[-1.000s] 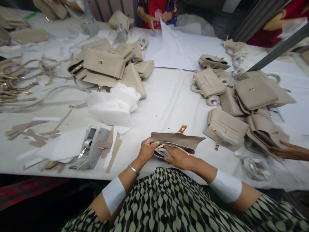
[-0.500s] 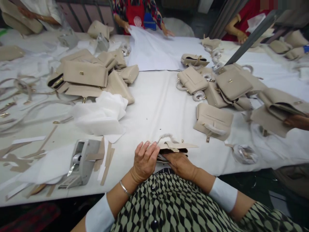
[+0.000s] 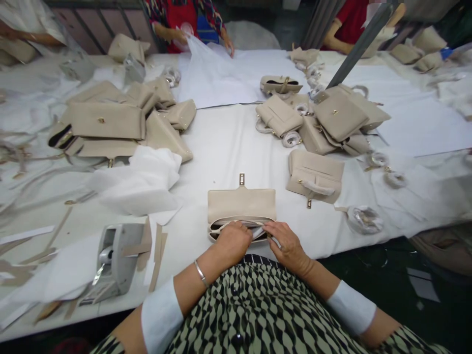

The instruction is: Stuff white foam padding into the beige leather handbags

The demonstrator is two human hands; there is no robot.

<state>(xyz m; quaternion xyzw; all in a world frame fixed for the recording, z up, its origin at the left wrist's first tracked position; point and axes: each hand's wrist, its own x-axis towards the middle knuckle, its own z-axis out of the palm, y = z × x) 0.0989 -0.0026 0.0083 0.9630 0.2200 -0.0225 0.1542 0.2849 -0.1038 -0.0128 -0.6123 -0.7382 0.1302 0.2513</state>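
A beige handbag [image 3: 241,204] lies flat at the near edge of the white table [image 3: 236,147], its flap thrown back away from me and a gold clasp at the flap's far end. My left hand [image 3: 232,241] is curled at the bag's open mouth, fingers pushed inside. My right hand [image 3: 287,243] pinches the mouth's right side, where a bit of white wrapping shows. Both hands are closed on the bag.
A grey tape dispenser [image 3: 114,258] stands near left beside beige strips. White foam sheets [image 3: 142,179] lie left of the bag. Piles of beige bags sit at left [image 3: 106,120] and right [image 3: 320,123]. Other people handle white paper [image 3: 214,73] across the table.
The bag, held folded on edge before, now lies flat with its flap open away from me. My hands have moved to its open mouth. My view has shifted right.
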